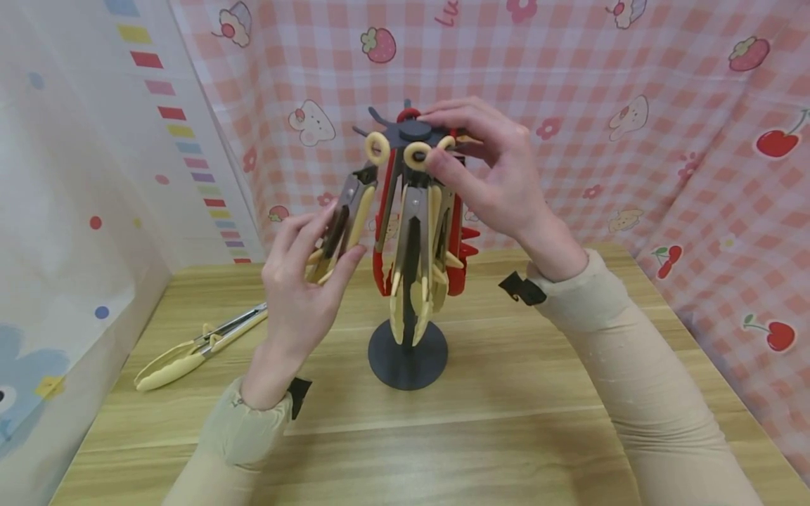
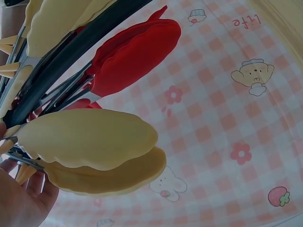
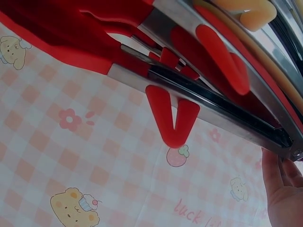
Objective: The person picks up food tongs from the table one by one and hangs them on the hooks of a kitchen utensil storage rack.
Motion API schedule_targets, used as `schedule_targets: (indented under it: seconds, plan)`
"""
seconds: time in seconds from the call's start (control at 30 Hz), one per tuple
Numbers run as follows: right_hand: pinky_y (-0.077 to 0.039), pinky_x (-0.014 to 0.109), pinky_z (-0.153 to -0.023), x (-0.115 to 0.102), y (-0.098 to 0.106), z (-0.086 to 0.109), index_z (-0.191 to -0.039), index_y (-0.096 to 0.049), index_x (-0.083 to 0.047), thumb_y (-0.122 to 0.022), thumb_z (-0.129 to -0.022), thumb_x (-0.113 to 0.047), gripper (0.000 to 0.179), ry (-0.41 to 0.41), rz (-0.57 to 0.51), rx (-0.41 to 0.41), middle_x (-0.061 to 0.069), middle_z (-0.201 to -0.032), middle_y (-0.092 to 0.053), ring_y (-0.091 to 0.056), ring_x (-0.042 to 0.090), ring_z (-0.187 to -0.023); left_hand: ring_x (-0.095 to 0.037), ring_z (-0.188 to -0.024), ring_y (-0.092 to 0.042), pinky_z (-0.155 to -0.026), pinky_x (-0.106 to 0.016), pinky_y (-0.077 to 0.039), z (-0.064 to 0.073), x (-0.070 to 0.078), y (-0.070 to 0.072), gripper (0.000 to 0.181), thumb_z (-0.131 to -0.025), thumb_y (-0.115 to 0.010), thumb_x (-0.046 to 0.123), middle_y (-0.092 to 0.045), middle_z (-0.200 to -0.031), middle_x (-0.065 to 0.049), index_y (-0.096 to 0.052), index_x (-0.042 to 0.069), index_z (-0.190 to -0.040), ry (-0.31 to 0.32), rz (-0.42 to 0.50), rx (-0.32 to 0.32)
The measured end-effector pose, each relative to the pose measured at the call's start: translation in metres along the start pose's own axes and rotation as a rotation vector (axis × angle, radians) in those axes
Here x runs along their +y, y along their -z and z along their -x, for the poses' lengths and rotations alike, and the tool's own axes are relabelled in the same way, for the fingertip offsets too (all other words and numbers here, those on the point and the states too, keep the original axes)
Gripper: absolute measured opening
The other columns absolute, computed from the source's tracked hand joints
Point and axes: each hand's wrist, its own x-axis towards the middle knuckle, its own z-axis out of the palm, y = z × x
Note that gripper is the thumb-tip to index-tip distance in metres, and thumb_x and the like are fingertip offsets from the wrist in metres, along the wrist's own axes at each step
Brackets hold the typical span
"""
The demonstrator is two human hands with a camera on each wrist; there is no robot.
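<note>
My left hand (image 1: 294,288) grips a pair of yellow-tipped tongs (image 1: 361,214) by its arms, left of a dark rotating rack (image 1: 414,131). The tongs' yellow ring is up beside the rack's hooks. In the left wrist view their scalloped head (image 2: 90,137) points away from the fingers. My right hand (image 1: 500,172) holds the top of the rack, its fingers over the far side and its thumb at a front yellow ring (image 1: 416,156). More yellow tongs (image 1: 414,281) hang at the front. Red tongs (image 3: 173,118) hang behind and to the right.
Another pair of yellow tongs (image 1: 171,367) lies on the wooden table (image 1: 493,436) at the left. The rack's round base (image 1: 408,376) stands mid-table. A pink checked cloth (image 1: 557,63) covers the back and right, and a white patterned sheet (image 1: 69,176) the left.
</note>
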Motion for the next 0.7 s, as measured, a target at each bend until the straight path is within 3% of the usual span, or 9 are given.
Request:
schedule_targets:
  seconds: [0.37, 0.7]
  plan:
    - [-0.062, 0.021, -0.088, -0.0026, -0.0003, -0.0011, -0.119, -0.07, 0.009, -0.06, -0.095, -0.073, 0.086, 0.002, 0.013, -0.003, 0.028, -0.125, -0.069, -0.069, -0.002, -0.106, -0.036, -0.102, -0.069, -0.096, -0.011, -0.051, -0.001, -0.0008, -0.0024, 0.063, -0.1, -0.065, 0.052, -0.066, -0.116, -0.024, -0.067, 0.001, -0.137, -0.007, 0.019, 0.003]
    - [-0.062, 0.022, -0.088, -0.002, -0.0013, -0.0011, -0.12, -0.069, 0.009, -0.06, -0.094, -0.073, 0.087, -0.005, 0.009, -0.002, 0.027, -0.126, -0.069, -0.069, -0.001, -0.107, -0.035, -0.105, -0.07, -0.098, -0.011, -0.05, -0.0007, -0.0014, -0.0031, 0.051, -0.099, -0.074, 0.034, -0.066, -0.117, -0.023, -0.067, 0.003, -0.138, -0.004, 0.008, -0.005]
